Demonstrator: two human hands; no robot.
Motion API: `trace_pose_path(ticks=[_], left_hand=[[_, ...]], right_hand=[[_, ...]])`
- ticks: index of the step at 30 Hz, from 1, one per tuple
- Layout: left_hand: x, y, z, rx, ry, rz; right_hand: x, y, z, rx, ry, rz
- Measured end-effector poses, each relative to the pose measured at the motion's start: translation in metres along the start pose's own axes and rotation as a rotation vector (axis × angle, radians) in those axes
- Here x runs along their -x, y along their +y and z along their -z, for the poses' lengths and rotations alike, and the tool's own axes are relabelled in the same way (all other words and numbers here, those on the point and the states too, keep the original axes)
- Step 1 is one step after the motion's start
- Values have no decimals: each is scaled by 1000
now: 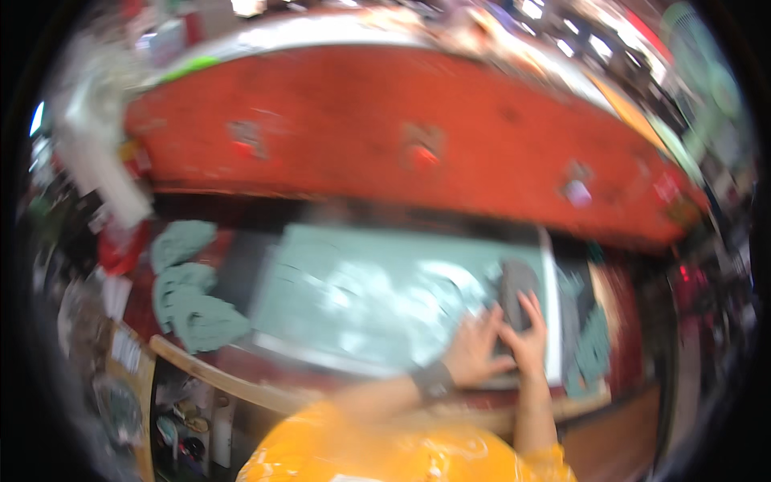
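Observation:
A dark grey elongated piece (518, 283) with a rounded far end lies near the right end of a pale green sheet (321, 313). Motion blur hides what kind of thing it is. Thumb and fingers of my right hand (528, 341) sit on either side of its near part. My left hand (474, 349), with a dark band at the wrist, is close against its left side. The fingers of that hand are stretched out over the sheet's near right area, and nothing shows in them.
A wide orange-red machine beam (337, 128) spans the far side beyond the sheet. Cut green pieces (193, 301) lie in a heap at the left; more green pieces (593, 345) are at the right. A curved wooden edge (217, 373) runs along the near left.

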State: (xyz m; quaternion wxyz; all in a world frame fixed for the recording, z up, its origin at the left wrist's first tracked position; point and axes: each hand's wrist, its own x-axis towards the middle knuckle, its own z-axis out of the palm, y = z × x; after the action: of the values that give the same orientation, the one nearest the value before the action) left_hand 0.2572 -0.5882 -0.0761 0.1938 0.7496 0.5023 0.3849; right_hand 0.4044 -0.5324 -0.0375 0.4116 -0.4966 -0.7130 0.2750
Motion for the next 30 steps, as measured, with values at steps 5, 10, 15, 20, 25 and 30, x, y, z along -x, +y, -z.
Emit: trace_pose_path(ticks=[5, 10, 15, 20, 25, 30], left_hand=[[-5, 13, 12, -301, -135, 14], [-9, 27, 20, -374, -33, 103], [-32, 12, 38, -370, -212, -289], [-34, 15, 6, -252, -313, -298], [-45, 56, -28, -229, -257, -240], [-99, 39, -14, 328, -459, 199]], right_hand=[[3, 18, 29, -673, 66, -252], [-5, 43, 70, -1605, 94, -383], [-7, 78, 134, -808, 132, -220], [-11, 112, 169, 144, 53, -128], [-11, 111, 168, 725, -43, -86], [2, 64, 134, -20, 226, 48]])
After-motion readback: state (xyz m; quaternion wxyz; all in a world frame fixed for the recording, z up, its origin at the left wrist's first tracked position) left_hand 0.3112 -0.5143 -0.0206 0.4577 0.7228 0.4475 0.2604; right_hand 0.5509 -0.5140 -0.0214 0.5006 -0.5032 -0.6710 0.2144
